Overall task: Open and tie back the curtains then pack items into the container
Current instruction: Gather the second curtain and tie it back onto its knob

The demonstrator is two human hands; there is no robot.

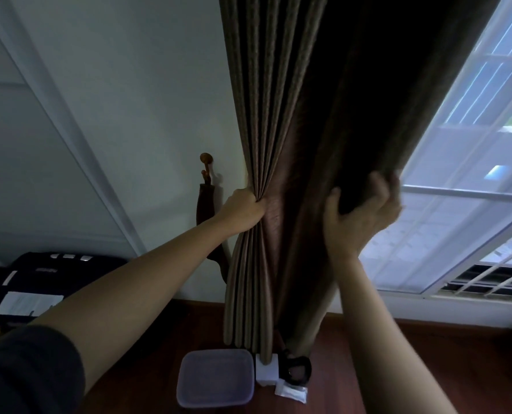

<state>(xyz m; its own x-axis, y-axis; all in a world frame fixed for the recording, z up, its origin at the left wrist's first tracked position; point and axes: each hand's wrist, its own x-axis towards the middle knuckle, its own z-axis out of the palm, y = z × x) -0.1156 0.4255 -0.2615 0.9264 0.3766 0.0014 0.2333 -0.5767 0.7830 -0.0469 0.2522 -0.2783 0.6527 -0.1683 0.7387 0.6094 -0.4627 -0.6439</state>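
A dark brown pleated curtain [281,115] hangs in front of me, gathered toward the wall. My left hand [244,210] grips its bunched left folds at mid height. My right hand [359,216] grips the curtain's right edge, thumb in front and fingers behind the cloth. Left of the curtain, a brown tieback strap [204,204] hangs from a wooden hook [206,159] on the wall. On the floor below lies a clear plastic container with its lid on [216,377]. Beside it sit a white box [266,370], a black object [296,369] and a small white packet [291,392].
The uncovered window [458,189] with white bars fills the right side. A dark bag with papers on it [39,282] lies at the left on the red-brown wooden floor [332,348]. The white wall [129,115] stands behind the curtain.
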